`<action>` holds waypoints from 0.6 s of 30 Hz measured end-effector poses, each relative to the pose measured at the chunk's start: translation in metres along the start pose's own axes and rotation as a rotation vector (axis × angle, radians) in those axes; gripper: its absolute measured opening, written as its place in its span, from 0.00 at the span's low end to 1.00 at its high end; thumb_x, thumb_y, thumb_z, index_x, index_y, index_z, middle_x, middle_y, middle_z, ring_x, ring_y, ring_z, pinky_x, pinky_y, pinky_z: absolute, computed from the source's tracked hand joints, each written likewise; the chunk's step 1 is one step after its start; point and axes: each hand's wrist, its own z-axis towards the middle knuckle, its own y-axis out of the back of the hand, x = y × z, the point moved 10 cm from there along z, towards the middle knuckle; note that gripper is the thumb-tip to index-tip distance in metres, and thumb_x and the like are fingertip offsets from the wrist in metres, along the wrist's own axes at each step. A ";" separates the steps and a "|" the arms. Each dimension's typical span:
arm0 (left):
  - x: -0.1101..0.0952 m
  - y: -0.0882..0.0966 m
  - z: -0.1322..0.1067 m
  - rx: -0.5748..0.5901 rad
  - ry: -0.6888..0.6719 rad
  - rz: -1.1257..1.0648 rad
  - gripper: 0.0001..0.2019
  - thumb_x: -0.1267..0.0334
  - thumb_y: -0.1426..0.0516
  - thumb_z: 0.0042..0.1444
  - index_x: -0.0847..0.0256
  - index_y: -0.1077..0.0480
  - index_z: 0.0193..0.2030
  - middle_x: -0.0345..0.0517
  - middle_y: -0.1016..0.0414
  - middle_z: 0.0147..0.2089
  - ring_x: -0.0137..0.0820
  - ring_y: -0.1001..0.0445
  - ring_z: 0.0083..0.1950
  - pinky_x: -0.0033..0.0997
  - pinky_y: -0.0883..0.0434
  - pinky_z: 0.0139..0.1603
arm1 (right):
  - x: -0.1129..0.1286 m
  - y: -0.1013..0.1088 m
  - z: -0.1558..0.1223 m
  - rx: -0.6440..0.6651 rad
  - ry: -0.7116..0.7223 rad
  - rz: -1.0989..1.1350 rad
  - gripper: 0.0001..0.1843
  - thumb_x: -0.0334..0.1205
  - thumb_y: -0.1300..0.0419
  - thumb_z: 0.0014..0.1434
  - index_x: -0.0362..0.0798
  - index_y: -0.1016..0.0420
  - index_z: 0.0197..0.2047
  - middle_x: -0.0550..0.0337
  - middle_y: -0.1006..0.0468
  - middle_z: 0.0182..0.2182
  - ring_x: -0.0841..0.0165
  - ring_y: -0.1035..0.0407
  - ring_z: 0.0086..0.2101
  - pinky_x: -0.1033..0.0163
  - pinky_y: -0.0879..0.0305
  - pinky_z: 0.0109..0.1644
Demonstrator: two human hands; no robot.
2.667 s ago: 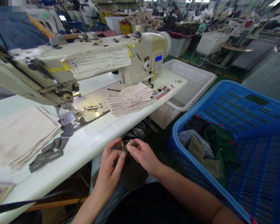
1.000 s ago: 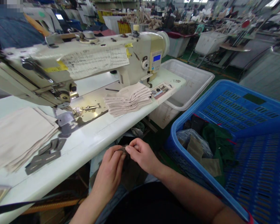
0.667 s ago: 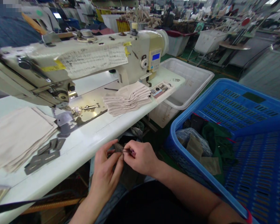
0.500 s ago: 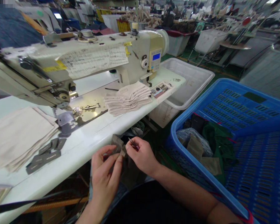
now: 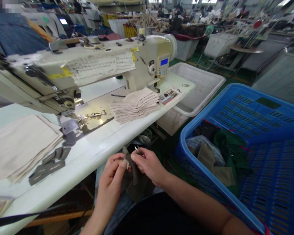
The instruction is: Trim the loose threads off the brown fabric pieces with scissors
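Below the table's front edge, my left hand [image 5: 114,173] is closed on a piece of olive-brown fabric [image 5: 138,187], thumb and fingers pinching it where a small pale bit shows. Close beside it, my right hand [image 5: 150,164] is closed around small thread snips [image 5: 138,150], whose pointed metal tips stick out above the thumb. The right fingers touch the same fabric; whether they also grip it cannot be made out. The cloth hangs down over my lap, its lower part in shadow.
A sewing machine [image 5: 88,65] stands on the white table [image 5: 95,145]. On the table lie folded beige pieces [image 5: 134,105], a beige stack [image 5: 22,143], grey-brown tabs [image 5: 47,169] and a small parts tray [image 5: 170,95]. A blue basket [image 5: 183,143] with cloth and a white bin [image 5: 198,75] stand right.
The fabric has turned and hangs lower between my hands. A pale bit now shows at my left fingertips. The snips' tips point up more visibly in my right hand.
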 end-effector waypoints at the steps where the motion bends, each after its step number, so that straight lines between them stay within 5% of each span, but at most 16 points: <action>1: -0.004 -0.001 0.000 0.003 -0.037 0.046 0.19 0.51 0.44 0.63 0.58 0.26 0.25 0.50 0.24 0.48 0.41 0.25 0.54 0.35 0.27 0.51 | 0.003 0.002 0.001 0.009 0.038 -0.065 0.10 0.45 0.41 0.60 0.48 0.31 0.33 0.67 0.34 0.25 0.73 0.40 0.25 0.66 0.41 0.31; 8: -0.028 -0.003 0.002 0.038 -0.296 0.289 0.10 0.61 0.47 0.67 0.57 0.27 0.36 0.47 0.23 0.43 0.35 0.23 0.44 0.33 0.26 0.46 | 0.035 0.013 -0.020 -0.083 0.240 -0.482 0.13 0.48 0.42 0.66 0.51 0.35 0.47 0.64 0.27 0.31 0.66 0.30 0.33 0.61 0.36 0.40; 12: -0.037 -0.003 -0.002 -0.011 -0.412 0.420 0.08 0.64 0.49 0.68 0.57 0.30 0.38 0.46 0.27 0.43 0.34 0.25 0.45 0.33 0.26 0.46 | 0.044 -0.004 -0.032 0.044 0.255 -0.567 0.09 0.46 0.52 0.72 0.51 0.37 0.43 0.64 0.32 0.28 0.66 0.34 0.30 0.61 0.39 0.37; 18: -0.044 -0.011 -0.008 0.013 -0.482 0.528 0.08 0.65 0.52 0.71 0.56 0.34 0.41 0.45 0.31 0.45 0.32 0.25 0.45 0.28 0.25 0.44 | 0.033 -0.007 -0.026 0.072 0.208 -0.538 0.08 0.44 0.52 0.71 0.51 0.38 0.40 0.66 0.34 0.25 0.67 0.36 0.28 0.62 0.40 0.35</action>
